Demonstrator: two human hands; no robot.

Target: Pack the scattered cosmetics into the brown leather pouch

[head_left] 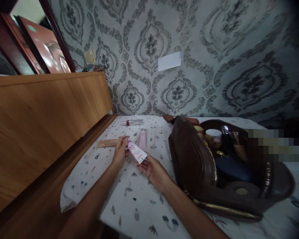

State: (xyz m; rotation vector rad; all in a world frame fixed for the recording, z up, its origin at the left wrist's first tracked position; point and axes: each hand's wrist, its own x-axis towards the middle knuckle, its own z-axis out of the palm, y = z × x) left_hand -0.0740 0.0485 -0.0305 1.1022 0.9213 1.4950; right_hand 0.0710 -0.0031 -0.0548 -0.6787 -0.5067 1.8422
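Note:
A white and purple squeeze tube (137, 152) is held slantwise between both hands above the printed cloth. My left hand (121, 151) grips its purple cap end, fingers closed. At the flat, crimped end, my right hand (150, 169) pinches the tube, with the other fingers curled beneath. Just behind it a pink tube (142, 139) lies on the cloth. A tan comb (107, 143) rests beside my left hand, partly covered by it. Farther back lies a silver cylinder with a red band (132, 122).
An open brown zippered bag (189, 159) stands at the right, holding a white-lidded jar (213, 133), a dark blue item (233, 168) and other cosmetics. A wooden panel (47, 109) borders the left side. The patterned wall (151, 49) rises behind the cloth-covered surface (139, 196).

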